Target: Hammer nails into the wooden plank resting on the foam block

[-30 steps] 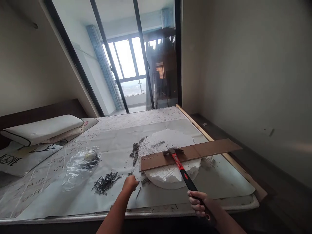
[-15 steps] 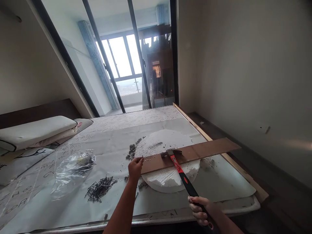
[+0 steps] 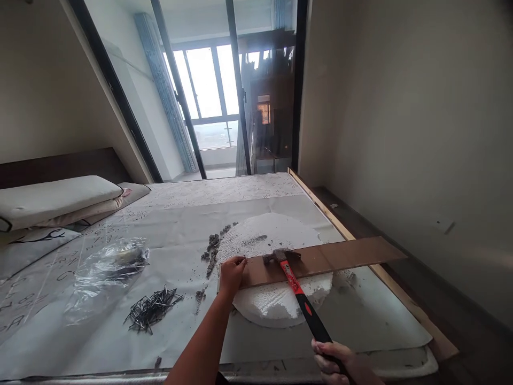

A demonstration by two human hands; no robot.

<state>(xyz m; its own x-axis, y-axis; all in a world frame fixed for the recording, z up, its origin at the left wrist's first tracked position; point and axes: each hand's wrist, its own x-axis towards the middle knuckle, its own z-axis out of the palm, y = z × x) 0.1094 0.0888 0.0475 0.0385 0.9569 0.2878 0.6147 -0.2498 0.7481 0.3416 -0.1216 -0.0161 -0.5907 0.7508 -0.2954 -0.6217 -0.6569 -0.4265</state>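
My left hand is at the left end of a long brown board, thumb and fingertips pinched on what looks like a nail, mostly hidden. A claw hammer with a red and black handle is gripped in my right hand near the handle's end. Its metal head lies over the board, right of my left hand; whether it touches cannot be seen. Beneath the board is a round white foam disc with rough, crumbly patches. A pile of nails lies to the left.
A clear plastic bag with dark contents lies left, beyond the nails. Grey crumbs border the disc. The grey sheet covers a mattress, edged by a wooden rail on the right. Pillows are at far left.
My left hand has shifted right along the board, covering small dots that showed near its end. The hammer stays over the board in my right hand. The view has turned slightly.
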